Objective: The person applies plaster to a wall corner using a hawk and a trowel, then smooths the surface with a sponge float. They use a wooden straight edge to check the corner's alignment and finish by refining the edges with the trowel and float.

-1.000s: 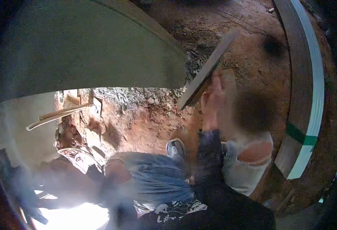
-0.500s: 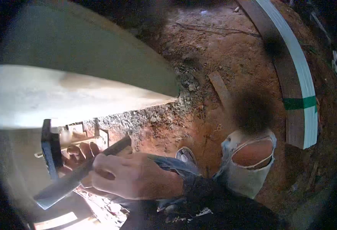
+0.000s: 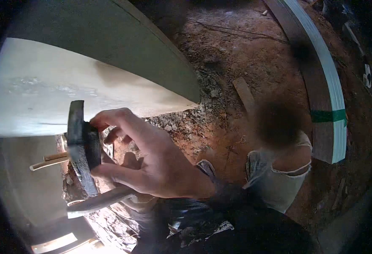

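Note:
My right hand (image 3: 152, 158) reaches leftward with its back facing me, thumb below and fingers above. It is closed on a dark, hammer-like metal head (image 3: 83, 146) that stands nearly upright. Under my right wrist, a grey wooden stick (image 3: 95, 203) slants out to the left, its free end just below the dark head. My left hand (image 3: 142, 200) is mostly hidden beneath the right one, closed at the stick's near end. Two thin wooden sticks (image 3: 48, 163) jut out left, behind the dark head.
A pale concrete block (image 3: 101, 91) rises ahead and left. Reddish soil with gravel (image 3: 236, 55) spreads beyond it, with a short flat board (image 3: 244, 94) on it. At right lies a long bundle of strips (image 3: 327, 76) bound with green tape. My knee (image 3: 283, 178) is at lower right.
My right hand has gone from the grey stick to the dark head, turning back-outward and rising. The stick has swung flatter and lower. The dark head has moved up and right.

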### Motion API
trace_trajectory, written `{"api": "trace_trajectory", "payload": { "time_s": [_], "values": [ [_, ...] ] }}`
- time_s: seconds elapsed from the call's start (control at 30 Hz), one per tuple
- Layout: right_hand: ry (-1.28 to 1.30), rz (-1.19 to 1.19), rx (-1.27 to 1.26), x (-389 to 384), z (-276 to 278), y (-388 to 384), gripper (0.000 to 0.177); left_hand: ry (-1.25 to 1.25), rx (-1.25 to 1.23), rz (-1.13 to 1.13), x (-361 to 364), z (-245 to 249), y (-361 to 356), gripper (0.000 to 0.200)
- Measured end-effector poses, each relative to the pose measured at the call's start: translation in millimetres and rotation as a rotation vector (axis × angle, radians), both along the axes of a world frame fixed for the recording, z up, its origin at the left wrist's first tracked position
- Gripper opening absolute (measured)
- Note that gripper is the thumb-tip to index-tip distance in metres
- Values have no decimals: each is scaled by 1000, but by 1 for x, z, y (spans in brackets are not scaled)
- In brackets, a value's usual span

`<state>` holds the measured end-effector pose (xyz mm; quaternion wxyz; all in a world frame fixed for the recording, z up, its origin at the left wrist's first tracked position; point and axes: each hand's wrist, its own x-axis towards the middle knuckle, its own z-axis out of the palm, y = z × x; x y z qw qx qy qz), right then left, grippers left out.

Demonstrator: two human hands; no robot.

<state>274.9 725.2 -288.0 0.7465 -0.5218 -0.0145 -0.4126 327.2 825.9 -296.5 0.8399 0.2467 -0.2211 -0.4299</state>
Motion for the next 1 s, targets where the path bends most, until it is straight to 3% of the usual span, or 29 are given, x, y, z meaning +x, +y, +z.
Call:
{"api": "trace_trajectory", "payload": {
  "time_s": [0.13, 0.23, 0.33, 0.43, 0.5, 0.57, 0.6, 0.67, 0.8, 0.87, 1.0],
  "values": [
    [-118, 99, 10, 13, -16, -11, 59, 62, 11, -76, 3, -10, 5, 66],
    [-243, -85, 183, 11, -32, -33, 54, 87, 27, -123, 7, -15, 4, 65],
    [-317, -230, 741, -13, -86, -91, 50, 77, 52, -149, 7, -15, 8, 63],
    [-168, -372, 657, -18, -161, -158, 48, 164, 65, -66, 1, -6, 16, 58],
    [624, -982, -727, -12, -238, -171, 44, 254, 61, -5, 5, 5, 17, 48],
    [575, -231, 947, 23, -277, -170, 46, 170, 90, 45, 4, 10, 21, 41],
    [566, -222, 952, 36, -294, -164, 46, 91, 114, 96, 3, 11, 21, 35],
    [774, -387, 568, 54, -323, -144, 49, 94, 139, 131, -3, 18, 25, 34],
    [762, -449, 559, 84, -347, -145, 48, 130, 153, 155, -2, 23, 29, 38],
    [752, -463, 415, 91, -352, -144, 41, 154, 190, 97, 2, 21, 25, 39],
    [887, -376, 538, 101, -350, -136, 42, 217, 191, 161, -1, 11, 13, 40]
  ]
}}
